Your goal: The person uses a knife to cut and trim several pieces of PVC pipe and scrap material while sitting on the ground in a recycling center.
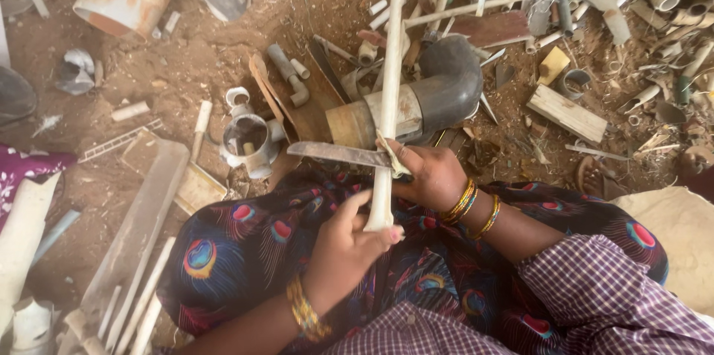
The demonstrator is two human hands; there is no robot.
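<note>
A long pale pipe (389, 87) stands nearly upright over the person's lap. Its near end is gripped in the left hand (346, 247), fingers curled tight around it. The right hand (431, 176) is closed on the handle of a broad blade (335, 153) laid across the pipe. Just beyond lies a grey elbow pipe (439, 91) among scrap on the dirt floor (186, 57). The blade could slip toward the left hand's fingers if the pipe twists.

long pale pipe (390, 80) upright over lap, flat rusty blade (338, 153) crosswise against it
</note>
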